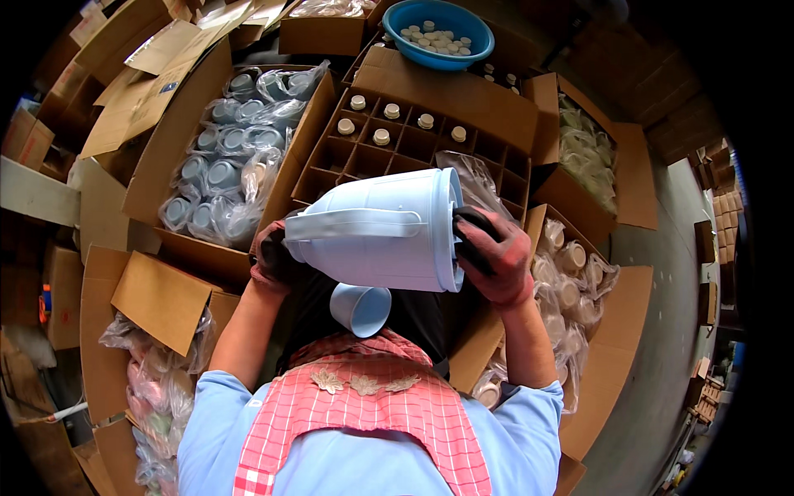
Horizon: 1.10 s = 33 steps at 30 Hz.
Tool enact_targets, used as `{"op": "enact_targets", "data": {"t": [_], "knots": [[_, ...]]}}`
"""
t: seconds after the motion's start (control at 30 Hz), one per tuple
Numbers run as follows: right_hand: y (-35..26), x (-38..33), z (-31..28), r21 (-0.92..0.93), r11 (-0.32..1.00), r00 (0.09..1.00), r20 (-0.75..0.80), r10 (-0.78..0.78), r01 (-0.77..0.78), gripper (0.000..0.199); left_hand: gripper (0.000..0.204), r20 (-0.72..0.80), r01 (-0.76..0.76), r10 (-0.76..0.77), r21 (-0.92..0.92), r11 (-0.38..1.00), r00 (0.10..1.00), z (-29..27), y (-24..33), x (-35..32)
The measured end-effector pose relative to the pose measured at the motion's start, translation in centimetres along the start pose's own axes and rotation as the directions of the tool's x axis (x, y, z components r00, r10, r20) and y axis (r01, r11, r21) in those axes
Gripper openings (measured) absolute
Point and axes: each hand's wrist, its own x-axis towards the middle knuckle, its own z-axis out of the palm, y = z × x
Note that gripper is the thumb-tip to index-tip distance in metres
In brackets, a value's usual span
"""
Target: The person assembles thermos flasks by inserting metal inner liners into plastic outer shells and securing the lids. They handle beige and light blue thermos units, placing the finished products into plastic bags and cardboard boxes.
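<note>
- Left hand (271, 258), in a dark red glove, is closed on the base end of a pale blue jug (376, 230).
- Right hand (494, 252), gloved alike, grips the jug's rim, fingers curled into the mouth.
- The jug lies on its side between them, handle up, held above the lap.
- A small blue cup (361, 308) sits just below it.
- Behind stands a divided carton (397, 136) holding capped bottles; left, a box of bagged lids (223, 157); farther back, a blue bowl (438, 33).
</note>
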Motion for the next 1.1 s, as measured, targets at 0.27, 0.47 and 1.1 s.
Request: {"op": "enact_targets", "data": {"t": [0.27, 0.47, 1.1], "knots": [[1.1, -3.2, 2.3, 0.573, 0.413, 0.646, 0.29, 0.706, -0.708, 0.017, 0.042, -0.156, -0.137, 0.129, -0.041, 0.99, 0.979, 4.2, 5.7, 1.1], [0.2, -1.6, 1.0, 0.351, 0.812, 0.876, 0.057, 0.479, -0.467, 0.02, 0.031, 0.024, -0.375, 0.416, 0.481, 0.792, 0.909, 1.2, 1.5, 1.1], [-2.7, -5.2, -0.9, 0.006, 0.962, 0.954, -0.129, 0.271, -0.272, 0.034, 0.025, 0.124, -0.611, 0.6, 0.221, 0.76, 0.791, 3.8, 0.6, 1.8]]}}
